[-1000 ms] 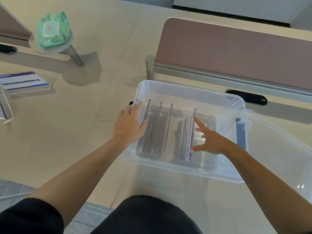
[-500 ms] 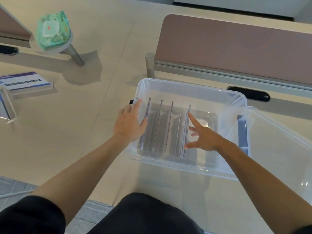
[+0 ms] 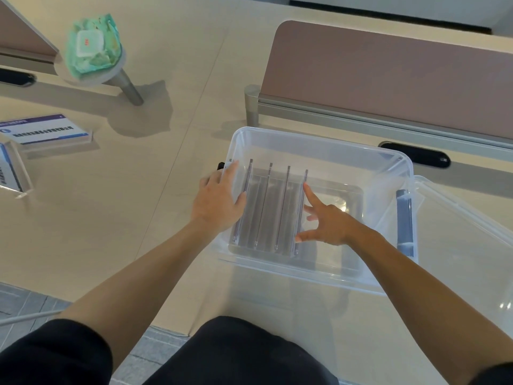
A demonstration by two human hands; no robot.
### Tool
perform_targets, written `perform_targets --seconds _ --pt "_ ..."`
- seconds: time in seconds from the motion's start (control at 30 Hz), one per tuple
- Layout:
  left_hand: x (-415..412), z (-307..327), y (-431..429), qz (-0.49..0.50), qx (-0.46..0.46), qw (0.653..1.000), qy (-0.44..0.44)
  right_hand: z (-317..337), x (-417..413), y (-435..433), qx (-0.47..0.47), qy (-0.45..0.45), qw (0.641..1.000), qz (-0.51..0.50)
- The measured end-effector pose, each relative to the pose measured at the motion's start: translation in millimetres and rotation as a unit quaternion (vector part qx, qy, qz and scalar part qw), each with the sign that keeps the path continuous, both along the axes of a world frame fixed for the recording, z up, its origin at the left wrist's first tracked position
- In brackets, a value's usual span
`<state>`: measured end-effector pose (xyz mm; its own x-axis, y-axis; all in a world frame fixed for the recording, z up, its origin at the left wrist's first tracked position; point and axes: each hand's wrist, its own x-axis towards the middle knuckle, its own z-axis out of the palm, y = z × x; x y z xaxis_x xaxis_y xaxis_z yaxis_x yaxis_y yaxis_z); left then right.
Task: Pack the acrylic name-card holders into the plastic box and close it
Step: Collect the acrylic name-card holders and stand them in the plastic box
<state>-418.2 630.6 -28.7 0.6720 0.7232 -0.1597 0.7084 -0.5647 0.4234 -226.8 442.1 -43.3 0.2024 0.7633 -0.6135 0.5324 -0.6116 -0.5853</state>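
Observation:
The clear plastic box (image 3: pixel 319 143) stands open on the desk in front of me. Several acrylic name-card holders (image 3: pixel 266 207) stand on edge in a row in its left half. My left hand (image 3: pixel 219 201) clasps the box's left wall, thumb inside by the leftmost holder, fingers along the rim. My right hand (image 3: pixel 327 223) is inside the box with fingers spread, index tip and thumb touching the rightmost holder. The clear lid (image 3: pixel 466 245) with a blue latch (image 3: pixel 404 220) lies against the box's right side.
Two more card holders sit on the desk at far left: one lying flat (image 3: pixel 47 132), one at the frame edge (image 3: pixel 11 170). A green wipes pack (image 3: pixel 91 43) rests on a round stand. A brown divider panel (image 3: pixel 388 73) runs behind the box.
My right hand has slid left inside the box, pushing the rightmost holder up close to the others. My left hand has stayed on the box's left wall.

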Motion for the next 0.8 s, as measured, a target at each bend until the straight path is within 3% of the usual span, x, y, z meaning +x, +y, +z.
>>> perform_targets --seconds 0.8 --pt "2 6 -3 0.005 0.014 1.000 0.023 -13 5 -4 0.023 0.013 1.000 -0.011"
